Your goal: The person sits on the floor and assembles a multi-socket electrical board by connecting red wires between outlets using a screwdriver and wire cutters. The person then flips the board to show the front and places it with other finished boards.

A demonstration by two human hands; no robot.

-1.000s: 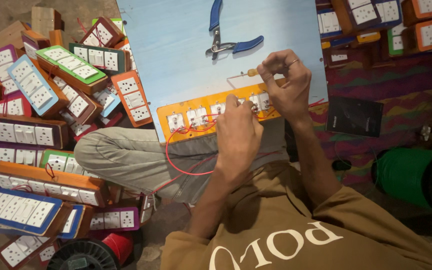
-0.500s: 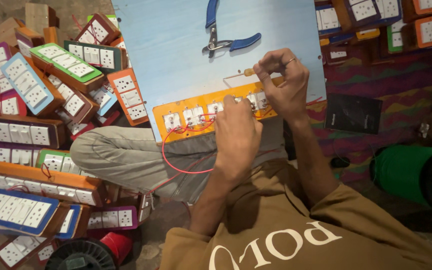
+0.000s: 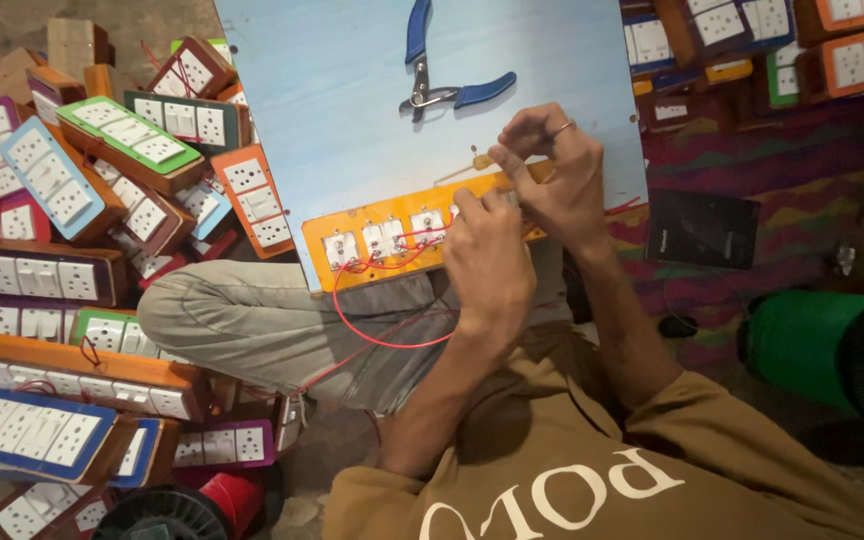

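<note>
An orange switch board (image 3: 377,240) lies back-side up on a pale blue panel (image 3: 332,110) across my lap, with red wire (image 3: 382,335) looping from its terminals. My left hand (image 3: 487,262) presses curled fingers onto the board's middle and hides that part. My right hand (image 3: 552,175), a ring on one finger, pinches a thin screwdriver (image 3: 479,161) with a yellowish handle just above the board's right end. Blue-handled pliers (image 3: 442,85) lie on the panel beyond both hands.
Several finished switch boards in wooden frames (image 3: 72,180) are heaped to the left and along the top right (image 3: 852,50). A green spool (image 3: 802,345) and a black flat box (image 3: 702,228) sit at the right on patterned cloth. A red spool (image 3: 232,495) is at lower left.
Both hands stay at the orange board. My right hand's fingers have drawn closer to my left hand. The view has shifted slightly.
</note>
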